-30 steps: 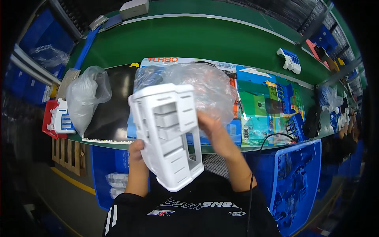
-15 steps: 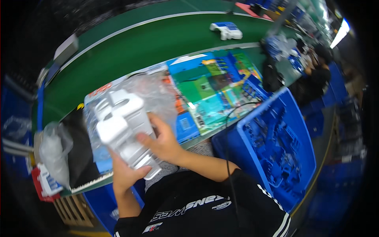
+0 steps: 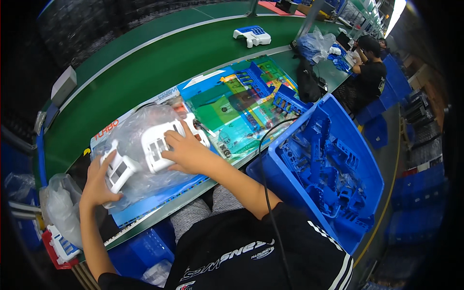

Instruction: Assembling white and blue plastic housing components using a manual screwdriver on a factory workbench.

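My left hand is closed round the outer edge of a white plastic housing with rectangular cut-outs. A second white plastic housing lies tilted beside it, with my right hand gripping it by its right side. Both parts rest on or just over a crumpled clear plastic bag. Part of another white piece shows beyond my right hand; the hand hides the rest.
A blue bin full of blue plastic parts stands at my right. Blue brackets lie on the colourful mat. A white-and-blue housing sits on the green belt. Further right, a person works at the bench.
Held together in both hands before, the white housings are now apart and lower, over the plastic bag. My hands have spread, the left one moving outward.
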The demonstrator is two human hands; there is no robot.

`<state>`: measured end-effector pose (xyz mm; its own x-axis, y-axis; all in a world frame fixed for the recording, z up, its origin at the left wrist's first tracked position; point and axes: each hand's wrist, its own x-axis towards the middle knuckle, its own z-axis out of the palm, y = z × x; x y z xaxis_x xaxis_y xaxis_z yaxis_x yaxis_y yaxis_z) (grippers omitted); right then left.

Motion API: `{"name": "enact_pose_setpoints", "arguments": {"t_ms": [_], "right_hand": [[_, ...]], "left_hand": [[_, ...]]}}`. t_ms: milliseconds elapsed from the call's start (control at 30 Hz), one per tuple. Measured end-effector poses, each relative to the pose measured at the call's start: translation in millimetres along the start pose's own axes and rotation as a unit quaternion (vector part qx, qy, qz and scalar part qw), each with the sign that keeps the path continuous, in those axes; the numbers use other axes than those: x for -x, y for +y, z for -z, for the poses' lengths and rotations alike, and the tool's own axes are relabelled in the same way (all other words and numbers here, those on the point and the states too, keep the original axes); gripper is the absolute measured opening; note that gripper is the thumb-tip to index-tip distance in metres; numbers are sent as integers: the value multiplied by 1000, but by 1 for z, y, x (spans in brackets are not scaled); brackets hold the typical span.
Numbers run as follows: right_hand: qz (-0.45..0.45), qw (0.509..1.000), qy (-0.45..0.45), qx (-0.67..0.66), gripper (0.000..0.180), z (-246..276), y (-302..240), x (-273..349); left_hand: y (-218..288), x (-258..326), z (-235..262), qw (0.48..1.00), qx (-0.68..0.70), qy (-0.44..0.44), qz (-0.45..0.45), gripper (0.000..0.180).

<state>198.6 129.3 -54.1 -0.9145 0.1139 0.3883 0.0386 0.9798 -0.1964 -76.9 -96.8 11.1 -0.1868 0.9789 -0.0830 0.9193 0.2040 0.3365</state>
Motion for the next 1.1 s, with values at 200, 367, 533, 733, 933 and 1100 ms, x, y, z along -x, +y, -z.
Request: {"name": "enact_pose_setpoints", "arguments": {"t_ms": [200, 367, 533, 733, 933, 1100], "right_hand": [[-74, 980, 161, -87, 42, 20, 6, 13], [-379, 862, 313, 123, 49, 29, 89, 49], [-541, 797, 213, 161, 65, -3, 143, 72], [-555, 762, 281, 182, 65, -1, 162, 78], [-564, 770, 251, 165, 68, 0, 215, 59], [-549, 773, 250, 196, 48, -20, 240, 37]], "left_hand": [[-26, 19, -2, 991, -59, -78, 86, 123], [53, 10, -1, 991, 59, 122, 2, 77], [120, -27, -68, 980, -18, 163, -110, 58], [111, -31, -149, 948, 56, 306, -65, 50], [103, -34, -151, 930, 54, 360, -62, 49], [98, -31, -152, 908, 199, 366, 46, 59]]}}
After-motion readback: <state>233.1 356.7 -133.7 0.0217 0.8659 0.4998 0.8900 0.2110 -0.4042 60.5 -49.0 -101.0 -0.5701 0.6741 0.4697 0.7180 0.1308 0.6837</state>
